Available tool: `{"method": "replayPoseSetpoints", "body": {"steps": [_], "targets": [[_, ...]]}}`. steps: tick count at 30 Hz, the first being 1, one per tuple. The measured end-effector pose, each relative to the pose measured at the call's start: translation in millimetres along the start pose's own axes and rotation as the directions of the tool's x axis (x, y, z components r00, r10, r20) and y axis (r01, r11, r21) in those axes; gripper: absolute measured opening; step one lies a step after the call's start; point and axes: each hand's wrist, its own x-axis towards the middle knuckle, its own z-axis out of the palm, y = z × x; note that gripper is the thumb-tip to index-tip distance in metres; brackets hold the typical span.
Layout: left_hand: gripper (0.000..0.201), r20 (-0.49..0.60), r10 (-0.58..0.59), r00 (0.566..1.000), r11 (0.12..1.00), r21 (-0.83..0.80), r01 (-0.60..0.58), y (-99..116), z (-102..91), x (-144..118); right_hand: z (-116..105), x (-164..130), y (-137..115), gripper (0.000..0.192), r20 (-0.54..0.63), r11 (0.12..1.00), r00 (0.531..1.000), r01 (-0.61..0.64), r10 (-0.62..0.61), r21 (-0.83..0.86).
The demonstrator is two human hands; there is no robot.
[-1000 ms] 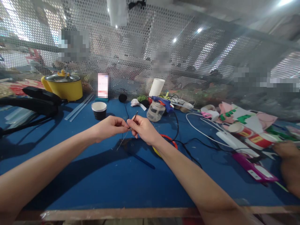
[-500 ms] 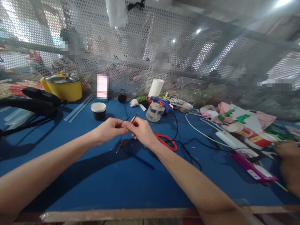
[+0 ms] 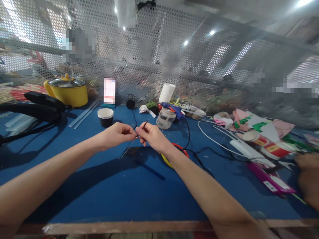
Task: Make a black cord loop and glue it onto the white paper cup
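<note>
My left hand (image 3: 117, 135) and my right hand (image 3: 154, 136) meet above the blue table, fingertips pinched close together. A thin dark stick (image 3: 146, 122) slants up out of my right hand's fingers, its lower end reaching my left fingertips. From below the fingers hangs a thin pale strand (image 3: 124, 153); whether it is thread or wire I cannot tell. Both hands are closed, and my left fingers pinch at the stick's lower end. Under my right forearm lies a red and yellow ring (image 3: 166, 161), partly hidden. A paper cup (image 3: 106, 120) stands beyond my left hand.
Behind the hands are a clear jar (image 3: 165, 120), a blue glue gun (image 3: 175, 109) and a phone (image 3: 109, 91). A yellow pot (image 3: 71, 96) stands at left. Cables, a power strip (image 3: 249, 152) and a purple device (image 3: 270, 179) lie at right, near another person's hand (image 3: 309, 176).
My hands have shifted slightly, and more of the dark stick shows between the fingers. The pale strand has swung left. The ring's yellow part now shows below my right forearm.
</note>
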Motion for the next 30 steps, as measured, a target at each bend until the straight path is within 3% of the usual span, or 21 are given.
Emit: {"method": "replayPoseSetpoints", "body": {"steps": [5,10,17,23,26,30], "targets": [[0.022,-0.053,0.081,0.995,0.976,0.208,-0.068,-2.8,-0.1,2.3,1.0,-0.4,0.9,0.029,-0.024,0.995,1.000,0.009,-0.012,-0.098],[0.023,-0.083,0.090,0.992,0.943,0.328,-0.058,-1.2,0.7,0.8,3.4,-1.5,0.7,0.029,-0.059,0.990,0.998,0.006,-0.014,-0.141],[0.020,-0.100,0.067,0.993,0.981,0.188,-0.047,-2.9,5.2,0.0,9.6,-3.0,1.1,0.034,-0.155,0.997,0.988,-0.016,0.004,-0.076],[0.024,0.022,-0.067,0.998,0.985,-0.158,0.069,-0.9,4.4,-0.3,5.9,-3.9,-3.4,0.031,0.072,0.974,0.996,-0.074,0.060,0.216],[0.021,0.066,-0.061,0.996,0.982,-0.173,0.072,1.4,2.8,-1.3,4.2,-4.1,-5.0,0.030,0.044,0.984,0.998,-0.055,0.048,0.170],[0.018,0.028,-0.029,0.999,0.996,-0.079,0.031,0.8,0.9,-1.3,4.6,-3.9,-3.1,0.030,-0.019,0.997,0.999,-0.034,0.035,0.070]]}}
